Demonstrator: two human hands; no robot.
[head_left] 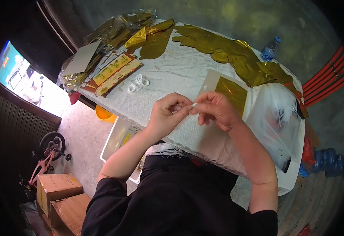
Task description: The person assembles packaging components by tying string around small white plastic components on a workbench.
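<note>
My left hand (169,113) and my right hand (216,111) meet above the near part of the table. Both are closed in a pinch, fingertips together, at a small white piece (194,105) too small to identify. Beyond my right hand lies a pale card with a folded gold foil sheet (231,93) on it. White ribbon rolls (139,83) lie to the left, past my left hand. Printed cards (115,72) with "FALL" lettering are stacked farther left.
Flat gold foil balloons (219,45) spread along the table's (160,74) far edge. Plastic-wrapped packs (113,29) pile at the far left. A water bottle (270,48) stands at the back right, and a clear plastic bag (272,112) lies nearer. Cardboard boxes (60,187) sit on the floor.
</note>
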